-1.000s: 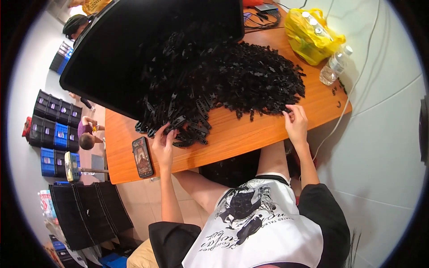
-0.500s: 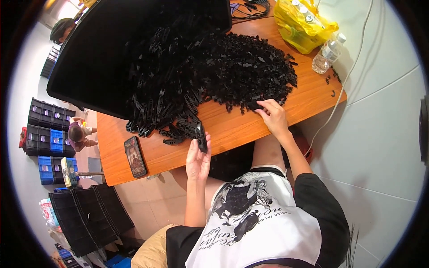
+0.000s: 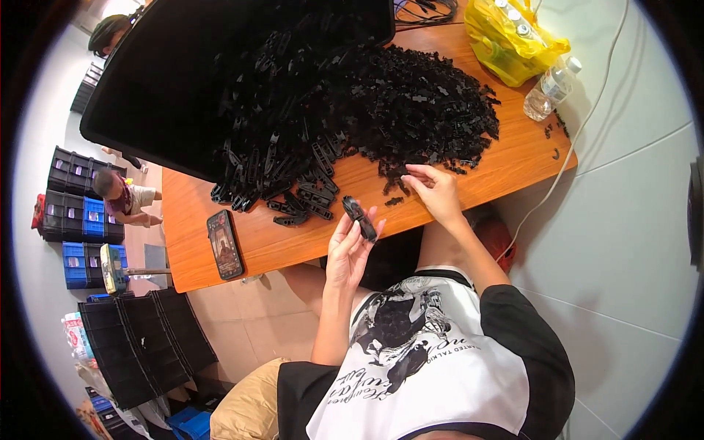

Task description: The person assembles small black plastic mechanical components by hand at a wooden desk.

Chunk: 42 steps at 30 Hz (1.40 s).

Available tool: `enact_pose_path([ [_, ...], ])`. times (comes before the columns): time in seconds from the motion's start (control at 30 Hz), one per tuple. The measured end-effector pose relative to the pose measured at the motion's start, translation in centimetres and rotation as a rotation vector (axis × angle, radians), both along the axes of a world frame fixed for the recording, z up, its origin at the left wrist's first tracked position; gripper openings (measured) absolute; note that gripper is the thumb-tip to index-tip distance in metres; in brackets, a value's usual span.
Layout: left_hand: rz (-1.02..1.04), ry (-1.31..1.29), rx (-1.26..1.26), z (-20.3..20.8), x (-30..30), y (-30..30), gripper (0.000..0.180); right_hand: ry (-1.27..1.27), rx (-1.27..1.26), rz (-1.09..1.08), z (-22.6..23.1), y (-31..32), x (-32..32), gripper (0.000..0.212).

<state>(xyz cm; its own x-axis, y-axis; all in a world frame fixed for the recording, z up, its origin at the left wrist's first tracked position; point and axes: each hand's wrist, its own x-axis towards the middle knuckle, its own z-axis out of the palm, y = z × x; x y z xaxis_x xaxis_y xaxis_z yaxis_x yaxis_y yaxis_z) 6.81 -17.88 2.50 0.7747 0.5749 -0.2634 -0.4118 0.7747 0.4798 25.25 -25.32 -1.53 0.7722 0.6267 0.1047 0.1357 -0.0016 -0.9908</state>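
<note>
My left hand (image 3: 350,249) is closed around a long black plastic part (image 3: 360,218) with a rounded end, held tilted just above the table's front edge. To its right, my right hand (image 3: 436,193) has thumb and forefinger brought together on a small black plastic piece (image 3: 400,171) at the near edge of a heap of small black pieces (image 3: 433,103). The fingertips partly hide that piece. One loose small piece (image 3: 394,200) lies on the wood between the hands. Left of the heap is a pile of long slotted black parts (image 3: 253,165), several of them close to my left hand.
A large black bin (image 3: 161,95) lies tipped on the wooden table (image 3: 194,213). A phone (image 3: 225,244) rests at the front left. At the far right are a yellow plastic bag (image 3: 506,44), a water bottle (image 3: 548,92) and a white cable (image 3: 565,165). A child (image 3: 125,194) stands beyond, beside stacked crates (image 3: 70,216).
My left hand has drawn the long part rightward, away from the slotted pile. My right hand has shifted left along the heap's near edge. The view has shifted slightly, and the child has moved.
</note>
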Motion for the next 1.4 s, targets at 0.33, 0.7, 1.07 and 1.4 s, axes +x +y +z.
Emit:
enact_pose_path([
  [0.33, 0.108, 0.090, 0.167, 0.9, 1.5, -0.4, 0.038, -0.245, 0.061, 0.130, 7.5, -1.3, -5.3, 0.016],
  [0.7, 0.215, 0.063, 0.302, 1.4, 1.4, -1.2, 0.039, -0.278, 0.052, 0.044, 7.4, -0.1, -8.3, 0.012],
  [1.07, 0.226, 0.117, 0.348, 2.3, 1.0, -1.6, 0.038, -0.794, -0.064, -0.011, 7.8, -0.3, -9.6, 0.025],
  [1.4, 0.228, 0.179, 0.276, 1.2, 0.5, -0.4, 0.034, -0.237, -0.027, 0.150, 7.6, -1.4, -9.6, 0.037],
])
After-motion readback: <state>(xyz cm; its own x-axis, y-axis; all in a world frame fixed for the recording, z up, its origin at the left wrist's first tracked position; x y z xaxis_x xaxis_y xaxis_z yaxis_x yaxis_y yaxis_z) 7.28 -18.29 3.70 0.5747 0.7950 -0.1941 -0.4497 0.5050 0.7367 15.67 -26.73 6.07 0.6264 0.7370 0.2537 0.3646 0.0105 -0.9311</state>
